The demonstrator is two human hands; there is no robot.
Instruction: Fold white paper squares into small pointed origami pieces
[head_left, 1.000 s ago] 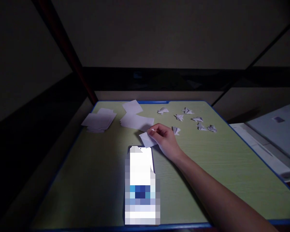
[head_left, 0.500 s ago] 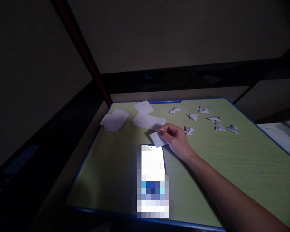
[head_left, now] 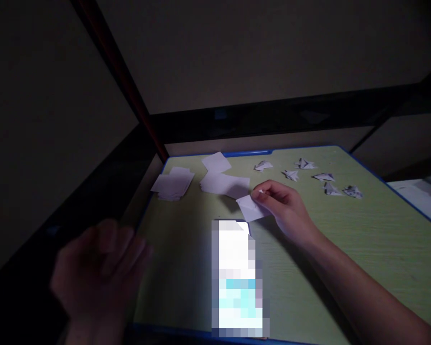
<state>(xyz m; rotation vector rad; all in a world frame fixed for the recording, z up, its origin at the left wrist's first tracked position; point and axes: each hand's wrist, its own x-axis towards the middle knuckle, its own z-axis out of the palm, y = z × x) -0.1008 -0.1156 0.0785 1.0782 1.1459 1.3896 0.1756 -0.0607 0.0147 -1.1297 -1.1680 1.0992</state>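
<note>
My right hand pinches a small white paper by its upper right corner, thumb against fingers. A crease runs across the paper, which is held just beyond the top of a lit phone. My left hand hovers over the table's left edge, dark and smeared by motion. Its fingers look bent, but whether they are closed I cannot make out. Beyond the right hand lie several small folded paper pieces. White sheets lie in a left stack and a middle stack.
The light green table has a blue rim. A single square sheet touches the back of the middle stack. Dark-banded walls stand close behind and to the left. Pale flat things lie beyond the right edge.
My left hand has come into view at lower left. My right hand, still pinching the paper, appears farther right and now covers one folded piece. The view has shifted slightly.
</note>
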